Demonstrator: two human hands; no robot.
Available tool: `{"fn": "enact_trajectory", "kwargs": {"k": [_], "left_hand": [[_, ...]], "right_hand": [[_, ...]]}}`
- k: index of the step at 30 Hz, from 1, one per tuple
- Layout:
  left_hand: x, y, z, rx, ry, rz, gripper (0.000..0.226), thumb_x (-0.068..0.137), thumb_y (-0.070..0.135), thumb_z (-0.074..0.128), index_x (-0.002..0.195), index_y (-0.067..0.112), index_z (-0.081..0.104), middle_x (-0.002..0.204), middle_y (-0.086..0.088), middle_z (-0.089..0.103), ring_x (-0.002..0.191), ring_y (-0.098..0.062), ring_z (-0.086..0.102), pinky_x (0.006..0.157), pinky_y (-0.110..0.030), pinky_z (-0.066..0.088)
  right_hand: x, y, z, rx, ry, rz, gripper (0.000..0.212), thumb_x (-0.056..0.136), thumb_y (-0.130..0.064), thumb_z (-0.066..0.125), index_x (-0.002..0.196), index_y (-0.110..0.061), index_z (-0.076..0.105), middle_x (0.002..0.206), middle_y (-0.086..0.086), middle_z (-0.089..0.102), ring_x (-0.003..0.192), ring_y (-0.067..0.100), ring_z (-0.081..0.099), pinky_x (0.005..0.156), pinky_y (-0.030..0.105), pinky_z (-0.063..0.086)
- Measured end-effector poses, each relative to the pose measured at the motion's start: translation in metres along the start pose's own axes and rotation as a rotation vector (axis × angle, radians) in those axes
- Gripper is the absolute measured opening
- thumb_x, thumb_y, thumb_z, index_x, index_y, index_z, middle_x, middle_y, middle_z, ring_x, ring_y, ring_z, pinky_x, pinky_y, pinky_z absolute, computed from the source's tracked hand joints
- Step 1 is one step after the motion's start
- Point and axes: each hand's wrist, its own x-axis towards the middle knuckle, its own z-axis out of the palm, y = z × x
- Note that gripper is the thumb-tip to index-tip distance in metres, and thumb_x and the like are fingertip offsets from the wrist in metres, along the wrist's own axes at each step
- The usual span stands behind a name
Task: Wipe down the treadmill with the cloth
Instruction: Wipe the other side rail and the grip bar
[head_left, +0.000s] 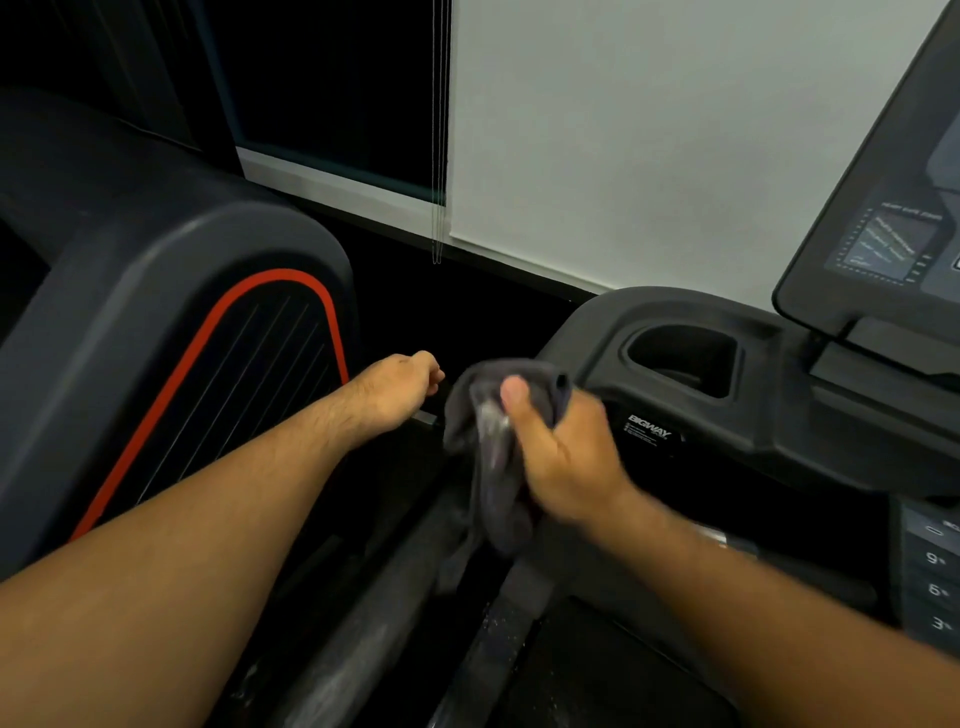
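The grey cloth (485, 452) is bunched in your right hand (569, 460). Its top fold stands above your thumb and its loose end hangs below your fist, down toward the dusty dark rail (358, 639) that runs up from the bottom edge between your forearms.

To your right, closest in, a keypad (932, 577) shows the numbers 9, 6 and 3. Past it is the black console of the treadmill (810, 421), and the cloth sits just beside its left corner, next to a small label (649, 431) reading BIGWAY. Behind the label is a deep cup holder (683, 358), and above that the tilted screen (883, 234) fills the right edge of the view.

On your left stands another machine (156, 291), a dark grey housing with a red stripe around a ribbed black panel. Beyond both machines are a pale wall (649, 130), a dark window (337, 78) and thin blind cords (439, 156) hanging at the window's right edge.

Your right hand is clenched around the cloth, thumb pressed up along the fabric. Your left hand (397, 392) reaches forward just left of the cloth, fingers curled downward over a dark edge. Whether it grips anything there I cannot tell.
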Motion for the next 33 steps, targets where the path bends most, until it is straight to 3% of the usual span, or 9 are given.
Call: {"fn": "enact_trajectory", "kwargs": {"k": [3,7,11,15,20,22,24,26,33], "left_hand": [[-0.001,0.003,0.001,-0.029,0.041,0.012,0.041,0.09,0.041,0.035,0.097,0.024,0.072,0.103,0.003,0.072,0.1,-0.014,0.064,0.102,-0.04,0.043],[-0.005,0.003,0.005,-0.049,0.007,0.024,0.034,0.097,0.036,0.036,0.109,0.025,0.067,0.112,0.007,0.067,0.106,-0.009,0.058,0.094,-0.031,0.039],[-0.008,0.0,0.002,-0.021,0.003,0.004,0.036,0.097,0.037,0.037,0.11,0.023,0.067,0.115,0.006,0.066,0.109,-0.011,0.058,0.095,-0.031,0.038],[-0.011,-0.001,-0.003,0.015,-0.039,0.016,0.041,0.101,0.034,0.032,0.127,0.021,0.061,0.123,0.007,0.062,0.116,-0.009,0.054,0.104,-0.031,0.035],[-0.011,-0.002,-0.008,-0.004,-0.004,0.026,0.04,0.098,0.035,0.035,0.122,0.021,0.064,0.12,0.006,0.065,0.114,-0.011,0.056,0.108,-0.035,0.037],[-0.012,-0.003,-0.01,-0.037,0.033,0.026,0.038,0.097,0.035,0.037,0.118,0.021,0.066,0.116,0.006,0.066,0.11,-0.01,0.058,0.105,-0.034,0.039],[-0.014,-0.005,-0.009,-0.058,0.04,0.034,0.038,0.097,0.036,0.037,0.116,0.022,0.067,0.114,0.007,0.067,0.109,-0.009,0.058,0.103,-0.033,0.039],[-0.016,-0.007,-0.006,-0.054,0.017,0.032,0.039,0.097,0.036,0.036,0.117,0.023,0.066,0.114,0.007,0.067,0.11,-0.01,0.058,0.103,-0.034,0.038],[-0.03,-0.012,-0.004,-0.006,-0.072,0.001,0.037,0.099,0.033,0.033,0.113,0.022,0.066,0.111,0.007,0.067,0.109,-0.01,0.059,0.098,-0.029,0.038]], "right_hand": [[0.026,0.023,0.002,-0.328,-0.274,0.011,0.052,0.091,-0.055,0.039,0.114,-0.019,0.068,0.112,-0.003,0.069,0.112,0.01,0.06,0.101,0.036,0.044],[-0.022,0.041,0.028,-0.526,-0.395,-0.044,0.058,0.093,-0.057,0.027,0.129,-0.024,0.061,0.142,-0.01,0.05,0.138,-0.007,0.019,0.119,0.025,-0.003],[-0.09,0.028,0.053,-0.347,-0.29,-0.131,0.043,0.094,-0.05,0.044,0.127,-0.028,0.059,0.138,-0.015,0.053,0.14,0.001,0.03,0.119,0.034,0.01],[-0.132,0.017,0.08,-0.216,-0.269,-0.322,0.034,0.098,-0.051,0.038,0.108,-0.03,0.063,0.117,-0.017,0.062,0.117,0.002,0.053,0.11,0.023,0.025],[-0.059,-0.005,0.044,0.018,-0.051,0.037,0.033,0.087,-0.062,0.05,0.091,-0.031,0.062,0.091,-0.004,0.068,0.086,0.007,0.063,0.08,0.017,0.046],[-0.017,0.002,0.024,-0.231,-0.136,0.043,0.042,0.089,-0.057,0.047,0.111,-0.026,0.064,0.116,0.002,0.066,0.11,0.009,0.059,0.097,0.023,0.043],[-0.001,0.016,0.02,-0.538,-0.426,0.047,0.059,0.093,-0.057,0.04,0.131,-0.016,0.057,0.141,0.004,0.052,0.138,0.013,0.036,0.118,0.028,0.018],[-0.014,0.027,0.031,-0.663,-0.509,-0.021,0.069,0.09,-0.064,0.025,0.13,-0.02,0.06,0.142,0.0,0.052,0.142,0.007,0.026,0.119,0.027,-0.001],[-0.12,-0.007,0.08,-0.403,-0.389,-0.175,0.036,0.093,-0.047,0.044,0.122,-0.033,0.058,0.13,-0.018,0.059,0.134,0.001,0.039,0.114,0.029,0.017]]}}
